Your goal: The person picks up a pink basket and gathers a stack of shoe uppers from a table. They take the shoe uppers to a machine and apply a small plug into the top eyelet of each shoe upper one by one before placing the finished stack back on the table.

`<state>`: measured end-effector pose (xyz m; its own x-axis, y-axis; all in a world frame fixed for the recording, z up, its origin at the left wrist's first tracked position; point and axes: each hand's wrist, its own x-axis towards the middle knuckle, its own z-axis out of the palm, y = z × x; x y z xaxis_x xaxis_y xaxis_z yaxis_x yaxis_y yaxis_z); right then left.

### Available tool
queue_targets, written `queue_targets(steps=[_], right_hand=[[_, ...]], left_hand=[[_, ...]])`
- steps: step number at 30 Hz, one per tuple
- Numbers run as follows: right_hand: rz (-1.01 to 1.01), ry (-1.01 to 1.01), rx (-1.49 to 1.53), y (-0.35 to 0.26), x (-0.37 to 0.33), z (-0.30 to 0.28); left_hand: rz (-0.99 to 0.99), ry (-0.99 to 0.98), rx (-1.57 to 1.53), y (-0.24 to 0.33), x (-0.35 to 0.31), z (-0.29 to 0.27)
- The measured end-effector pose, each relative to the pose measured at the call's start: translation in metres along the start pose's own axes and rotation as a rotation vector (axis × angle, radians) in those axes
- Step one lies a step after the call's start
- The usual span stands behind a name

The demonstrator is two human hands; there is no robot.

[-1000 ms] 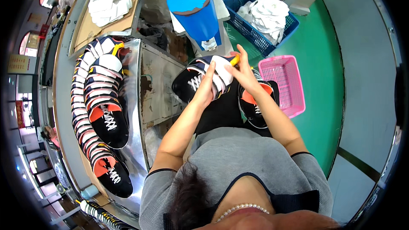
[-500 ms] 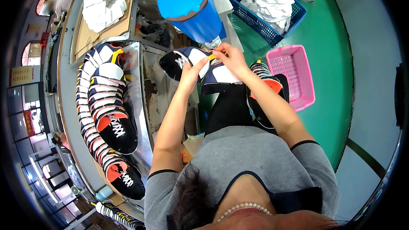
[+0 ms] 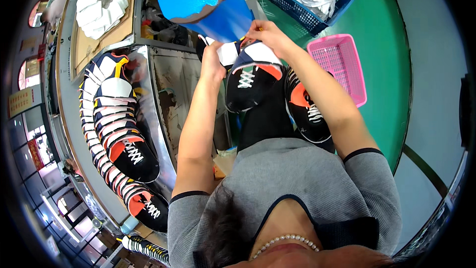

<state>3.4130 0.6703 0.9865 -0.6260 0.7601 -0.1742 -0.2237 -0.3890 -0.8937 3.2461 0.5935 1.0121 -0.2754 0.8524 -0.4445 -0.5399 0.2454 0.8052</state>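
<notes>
Just below a large blue cylinder I hold a pair of shoe uppers. The nearer shoe upper (image 3: 253, 82) is black with white laces, an orange lining and a navy-and-white heel, its toe pointing toward me. Behind it, a second shoe upper (image 3: 229, 53) shows a white-and-navy side and a black toe to the left. My left hand (image 3: 213, 60) is closed on this farther upper, its fingertips partly hidden. With bent fingers, my right hand (image 3: 268, 36) pinches the heel end near a bit of yellow trim. Another black upper (image 3: 308, 106) lies on my lap under my right forearm.
Long rows of nested shoe uppers (image 3: 116, 114) lie on the metal-edged bench at left. White pieces (image 3: 101, 5) are piled on cardboard beyond them. The blue cylinder (image 3: 218, 17) stands ahead. A blue crate (image 3: 297, 12) with white pieces and a pink basket (image 3: 359, 77) are at right.
The nearer upper has swung round so that its laced black toe faces me. Both hands have moved slightly farther away, toward the blue cylinder. The view has shifted.
</notes>
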Motion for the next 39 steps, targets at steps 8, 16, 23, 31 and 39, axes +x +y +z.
queue_targets(steps=[8,16,23,31,39], right_hand=[[-0.022,0.077,-0.197,-0.012,-0.018,0.006],[-0.169,0.055,-0.340,-0.013,-0.014,0.004],[-0.132,-0.006,-0.234,-0.015,-0.010,-0.005],[-0.029,0.443,0.068,-0.013,-0.068,-0.076],[0.087,0.603,0.441,0.027,-0.089,0.010]], left_hand=[[-0.120,-0.039,-0.273,0.004,0.001,0.003],[0.214,0.012,0.088,-0.004,-0.036,0.020],[0.279,0.156,0.017,-0.018,-0.041,0.034],[0.277,0.183,-0.005,-0.028,-0.106,0.026],[0.192,0.008,0.318,-0.072,-0.154,0.013]])
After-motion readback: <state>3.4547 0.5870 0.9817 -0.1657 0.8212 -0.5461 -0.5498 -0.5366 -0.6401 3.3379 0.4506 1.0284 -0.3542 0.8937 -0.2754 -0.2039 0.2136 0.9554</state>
